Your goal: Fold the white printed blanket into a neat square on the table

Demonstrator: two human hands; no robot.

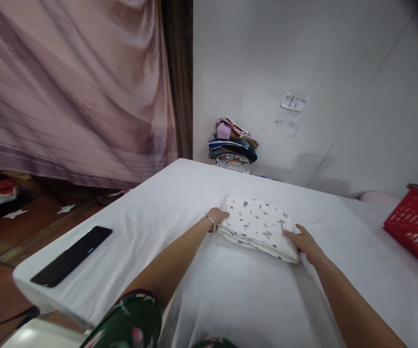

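Note:
A folded white cloth [257,224] with small dark prints lies on the white-covered table [180,193]. My left hand [218,216], a bracelet at its wrist, presses its curled fingers against the cloth's left edge. My right hand [305,241] lies flat on the cloth's right near corner, fingers stretched out. Both arms reach forward from the near edge.
A black flat phone [73,255] lies near the table's left edge. A stack of folded clothes [233,145] sits at the far edge against the white wall. A red plastic basket [417,224] stands at the right. A pink curtain [74,87] hangs at left.

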